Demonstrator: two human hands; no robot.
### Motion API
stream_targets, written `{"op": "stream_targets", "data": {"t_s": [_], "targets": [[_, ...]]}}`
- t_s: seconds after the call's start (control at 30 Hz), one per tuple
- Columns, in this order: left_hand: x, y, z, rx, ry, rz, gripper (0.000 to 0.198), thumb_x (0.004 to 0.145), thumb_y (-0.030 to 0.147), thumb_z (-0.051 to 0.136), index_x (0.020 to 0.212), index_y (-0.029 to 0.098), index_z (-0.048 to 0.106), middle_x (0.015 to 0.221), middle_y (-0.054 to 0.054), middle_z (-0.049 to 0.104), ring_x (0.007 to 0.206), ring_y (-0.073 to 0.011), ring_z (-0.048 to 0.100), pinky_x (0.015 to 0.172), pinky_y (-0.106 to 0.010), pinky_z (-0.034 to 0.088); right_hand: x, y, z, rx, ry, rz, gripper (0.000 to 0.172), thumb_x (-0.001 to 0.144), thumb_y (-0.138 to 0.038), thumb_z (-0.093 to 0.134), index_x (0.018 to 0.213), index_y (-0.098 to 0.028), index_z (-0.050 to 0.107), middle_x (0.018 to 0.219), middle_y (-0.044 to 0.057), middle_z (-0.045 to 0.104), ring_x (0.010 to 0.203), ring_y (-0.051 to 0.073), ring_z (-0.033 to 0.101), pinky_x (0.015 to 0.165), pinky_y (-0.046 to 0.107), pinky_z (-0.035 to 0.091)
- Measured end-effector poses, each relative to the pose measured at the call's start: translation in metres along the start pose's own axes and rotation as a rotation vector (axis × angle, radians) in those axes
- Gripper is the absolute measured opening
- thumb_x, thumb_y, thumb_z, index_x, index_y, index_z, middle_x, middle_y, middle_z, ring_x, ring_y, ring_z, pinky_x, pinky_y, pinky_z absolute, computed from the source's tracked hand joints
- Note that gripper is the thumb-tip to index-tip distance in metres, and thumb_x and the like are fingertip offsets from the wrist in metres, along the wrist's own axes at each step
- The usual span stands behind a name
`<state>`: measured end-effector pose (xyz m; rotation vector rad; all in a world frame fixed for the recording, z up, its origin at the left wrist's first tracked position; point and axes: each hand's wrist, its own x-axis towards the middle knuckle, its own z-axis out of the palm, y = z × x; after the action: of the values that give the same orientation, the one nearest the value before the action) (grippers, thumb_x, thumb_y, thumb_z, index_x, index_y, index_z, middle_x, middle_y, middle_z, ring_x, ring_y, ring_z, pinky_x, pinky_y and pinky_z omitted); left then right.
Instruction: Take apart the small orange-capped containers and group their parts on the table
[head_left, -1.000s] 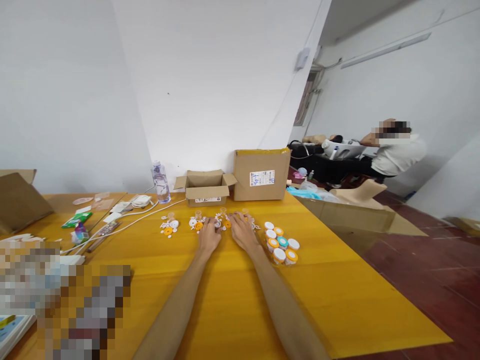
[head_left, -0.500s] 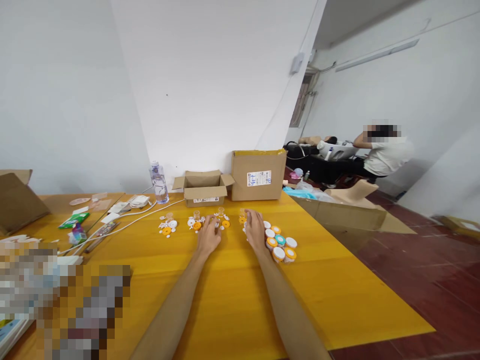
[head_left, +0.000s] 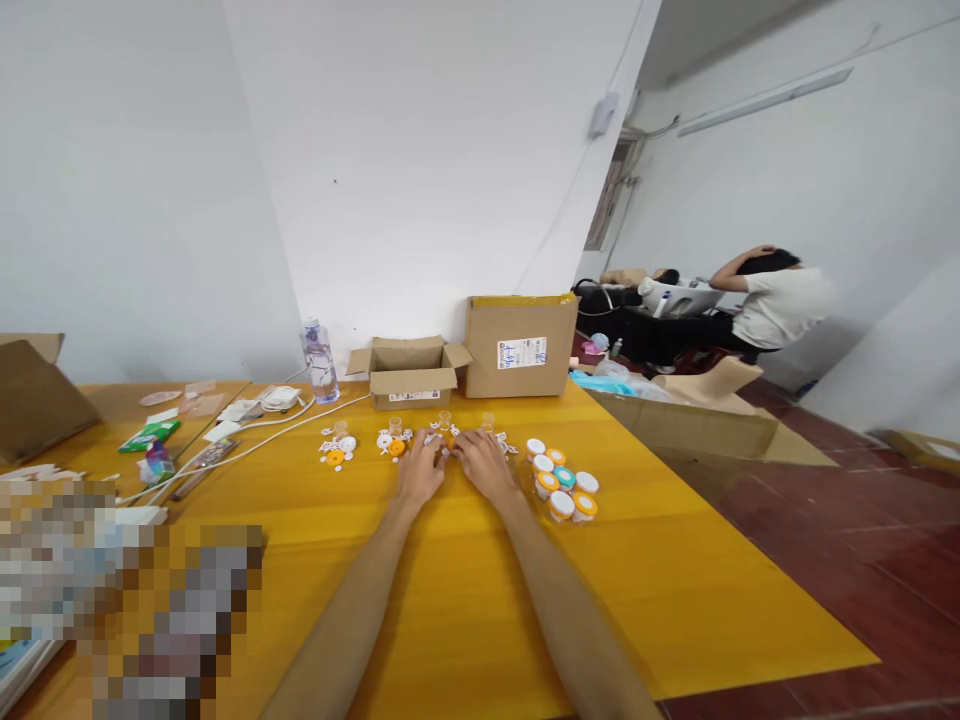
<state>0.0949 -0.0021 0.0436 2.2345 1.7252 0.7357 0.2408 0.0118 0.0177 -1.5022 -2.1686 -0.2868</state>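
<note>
Near the far middle of the table, my left hand (head_left: 421, 472) and my right hand (head_left: 486, 466) are close together, fingertips nearly meeting. The fingers of both curl down over small white and orange pieces; what they pinch is too small to make out. Just beyond the hands stand small clear jars (head_left: 445, 420). To the left are two more groups, with an orange lid (head_left: 334, 458), a white lid (head_left: 347, 444), another orange lid (head_left: 396, 448) and small white pieces. Loose white pieces (head_left: 504, 440) lie right of my right hand.
Several lidded jars (head_left: 562, 505) cluster on the right. Behind are an open carton (head_left: 412, 380), a taped cardboard box (head_left: 517, 350) and a water bottle (head_left: 320, 362). White cables (head_left: 262, 437) and packets (head_left: 150, 437) lie left. A person (head_left: 780, 305) sits beyond the table.
My right hand has moved left from the rightmost group of pieces to beside my left hand, uncovering the jar and white pieces there. My left hand has stayed nearly in place.
</note>
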Motion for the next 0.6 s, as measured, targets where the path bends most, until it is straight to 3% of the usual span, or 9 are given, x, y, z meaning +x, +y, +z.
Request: {"op": "stream_targets", "data": {"t_s": [0.13,0.33,0.6], "targets": [[0.0,0.0,0.0,-0.005,0.012,-0.013,0.024,0.089,0.021,0.056,0.109,0.028,0.068,0.131,-0.006,0.055,0.101,-0.0225,0.066,0.084,-0.033,0.054,0.003,-0.001,-0.001,0.024,0.003,0.034,0.017,0.092,-0.015,0.054,0.087,-0.024,0.068,0.093,0.006,0.07,0.092,0.022,0.06,0.083,0.033,0.044],[0.0,-0.002,0.005,0.017,0.069,-0.063,0.028,0.087,0.018,0.057,0.113,0.025,0.064,0.127,-0.008,0.055,0.093,-0.0224,0.067,0.08,-0.033,0.053,-0.003,0.004,-0.004,0.138,0.114,0.122,0.017,0.09,-0.015,0.053,0.087,-0.024,0.067,0.095,0.005,0.071,0.092,0.023,0.062,0.084,0.034,0.046],[0.001,-0.003,0.007,0.022,0.055,-0.045,0.022,0.088,0.018,0.057,0.106,0.025,0.067,0.126,-0.008,0.056,0.095,-0.0228,0.067,0.081,-0.033,0.052,-0.008,0.002,-0.004,0.131,0.052,0.183,0.017,0.087,-0.014,0.057,0.083,-0.025,0.069,0.091,0.005,0.073,0.091,0.021,0.065,0.084,0.031,0.046]]}}
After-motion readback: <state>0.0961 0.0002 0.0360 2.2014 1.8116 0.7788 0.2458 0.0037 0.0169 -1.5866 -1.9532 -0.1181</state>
